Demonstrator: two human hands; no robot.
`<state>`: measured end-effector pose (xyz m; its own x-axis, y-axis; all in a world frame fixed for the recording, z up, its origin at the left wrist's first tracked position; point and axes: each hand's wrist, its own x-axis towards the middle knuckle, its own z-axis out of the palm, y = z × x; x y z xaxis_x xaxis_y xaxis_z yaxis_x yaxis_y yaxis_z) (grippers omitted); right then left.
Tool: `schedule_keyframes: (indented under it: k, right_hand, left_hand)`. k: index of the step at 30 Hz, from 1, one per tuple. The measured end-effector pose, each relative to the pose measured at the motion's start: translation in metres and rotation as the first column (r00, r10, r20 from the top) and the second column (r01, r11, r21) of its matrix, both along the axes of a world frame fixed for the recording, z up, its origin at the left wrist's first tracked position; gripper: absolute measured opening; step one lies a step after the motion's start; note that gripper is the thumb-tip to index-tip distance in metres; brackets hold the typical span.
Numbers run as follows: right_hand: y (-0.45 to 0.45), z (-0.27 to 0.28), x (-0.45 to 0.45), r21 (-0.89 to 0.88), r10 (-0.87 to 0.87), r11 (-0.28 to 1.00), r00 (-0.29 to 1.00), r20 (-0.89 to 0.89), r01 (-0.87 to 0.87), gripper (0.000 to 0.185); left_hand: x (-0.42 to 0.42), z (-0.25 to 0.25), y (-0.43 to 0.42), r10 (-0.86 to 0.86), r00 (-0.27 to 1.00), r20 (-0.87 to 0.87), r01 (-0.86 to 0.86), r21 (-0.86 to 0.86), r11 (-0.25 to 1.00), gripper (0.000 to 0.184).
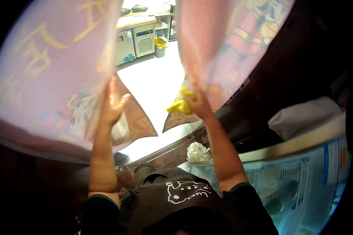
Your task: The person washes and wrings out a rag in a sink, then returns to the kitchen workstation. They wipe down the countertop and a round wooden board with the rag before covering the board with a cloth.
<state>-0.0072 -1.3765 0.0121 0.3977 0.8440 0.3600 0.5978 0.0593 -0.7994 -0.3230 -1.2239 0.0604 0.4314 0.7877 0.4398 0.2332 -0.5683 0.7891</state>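
Observation:
A pink door curtain with printed figures and yellow characters hangs in two panels across a doorway. Against the inner edge of the left panel (51,94) my left hand (115,102) is pressed, its fingers stretched and thumb apart, holding nothing. My right hand (200,102) grips a crumpled yellow cloth (180,106) and touches the right panel (239,58). The panels stand parted between my two hands. Part of my right hand's fingers is hidden by the cloth and blur.
Beyond the curtain lies a bright white floor (145,82) with a steel counter fridge (144,39) and a grey bin (160,49) with a yellow liner. A door sill (161,147) crosses below. To the right are a white plastic bag (198,152) and a glass-topped cabinet (290,184).

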Motion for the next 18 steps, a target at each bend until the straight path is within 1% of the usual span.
schedule_keyframes:
  k: [1, 2, 3, 4, 5, 6, 7, 8, 9, 10, 11, 12, 13, 14, 15, 16, 17, 18]
  right_hand:
    - [0.001, 0.006, 0.017, 0.007, -0.070, 0.998, 0.997, -0.030, 0.070, 0.058]
    - [0.001, 0.013, 0.034, 0.012, -0.138, 0.990, 0.989, -0.062, 0.139, 0.059]
    - [0.001, 0.019, 0.044, 0.056, -0.216, 0.974, 0.973, -0.075, 0.220, 0.058]
    - [0.001, 0.026, 0.053, 0.099, -0.292, 0.949, 0.952, -0.093, 0.300, 0.056]
    - [0.001, 0.035, 0.057, 0.165, -0.348, 0.909, 0.915, -0.202, 0.382, 0.052]
    - [0.000, 0.043, 0.065, 0.253, -0.374, 0.858, 0.882, -0.288, 0.446, 0.047]
    - [0.000, 0.046, 0.074, 0.331, -0.387, 0.792, 0.841, -0.379, 0.514, 0.042]
    - [0.003, 0.054, 0.069, 0.383, -0.376, 0.719, 0.788, -0.488, 0.580, 0.038]
    - [0.014, 0.063, 0.056, 0.424, -0.354, 0.631, 0.727, -0.589, 0.650, 0.034]
    - [0.033, 0.060, 0.043, 0.391, -0.336, 0.686, 0.744, -0.578, 0.614, 0.033]
    - [0.056, 0.053, 0.030, 0.360, -0.324, 0.726, 0.753, -0.573, 0.586, 0.031]
    - [0.080, 0.043, 0.018, 0.326, -0.322, 0.754, 0.753, -0.574, 0.571, 0.030]
    - [0.108, 0.028, 0.014, 0.249, -0.263, 0.846, 0.774, -0.575, 0.472, 0.024]
    - [0.141, -0.005, 0.022, 0.154, -0.355, 0.870, 0.810, -0.466, 0.469, 0.019]
    - [0.182, 0.006, 0.007, 0.077, -0.346, 0.885, 0.759, -0.551, 0.459, 0.017]
    - [0.219, -0.008, 0.006, -0.035, -0.375, 0.891, 0.689, -0.620, 0.453, 0.020]
    - [0.253, -0.006, 0.006, -0.085, -0.328, 0.919, 0.628, -0.706, 0.385, 0.022]
    - [0.282, -0.006, 0.010, -0.104, -0.298, 0.940, 0.633, -0.715, 0.324, 0.025]
  left_hand:
    - [-0.010, 0.004, 0.025, 0.118, 0.989, -0.090, -0.097, 0.209, 0.973, 0.076]
    - [-0.019, 0.018, 0.038, 0.231, 0.968, -0.099, -0.186, 0.334, 0.924, 0.076]
    - [-0.023, 0.022, 0.056, 0.231, 0.971, 0.056, -0.237, 0.154, 0.959, 0.071]
    - [-0.033, 0.029, 0.077, 0.366, 0.928, 0.070, -0.372, 0.132, 0.919, 0.068]
    - [-0.037, 0.038, 0.090, 0.437, 0.871, 0.225, -0.466, 0.093, 0.880, 0.064]
    - [-0.042, 0.048, 0.104, 0.498, 0.784, 0.370, -0.548, 0.038, 0.835, 0.061]
    - [-0.045, 0.059, 0.120, 0.599, 0.689, 0.407, -0.691, 0.120, 0.713, 0.056]
    - [-0.037, 0.075, 0.124, 0.659, 0.555, 0.508, -0.803, 0.120, 0.584, 0.051]
    - [-0.055, 0.069, 0.167, 0.485, 0.505, 0.714, -0.843, 0.285, 0.457, 0.045]
    - [-0.044, 0.075, 0.192, 0.288, 0.466, 0.837, -0.850, 0.332, 0.410, 0.037]
    - [-0.052, 0.068, 0.233, 0.127, 0.525, 0.841, -0.777, 0.413, 0.475, 0.031]
    - [-0.018, 0.065, 0.251, 0.102, 0.616, 0.781, -0.692, 0.475, 0.543, 0.032]
    - [0.018, 0.065, 0.268, 0.057, 0.692, 0.720, -0.604, 0.533, 0.593, 0.032]
    - [0.048, 0.058, 0.298, 0.082, 0.809, 0.581, -0.505, 0.618, 0.603, 0.032]
    - [0.079, 0.051, 0.328, 0.098, 0.900, 0.424, -0.390, 0.688, 0.612, 0.032]
    - [0.101, 0.054, 0.338, 0.148, 0.965, 0.217, -0.245, 0.539, 0.806, 0.034]
    - [0.120, 0.047, 0.368, -0.018, 0.989, 0.145, -0.044, 0.415, 0.909, 0.034]
    - [0.138, 0.041, 0.386, -0.135, 0.989, 0.054, 0.116, 0.258, 0.959, 0.035]
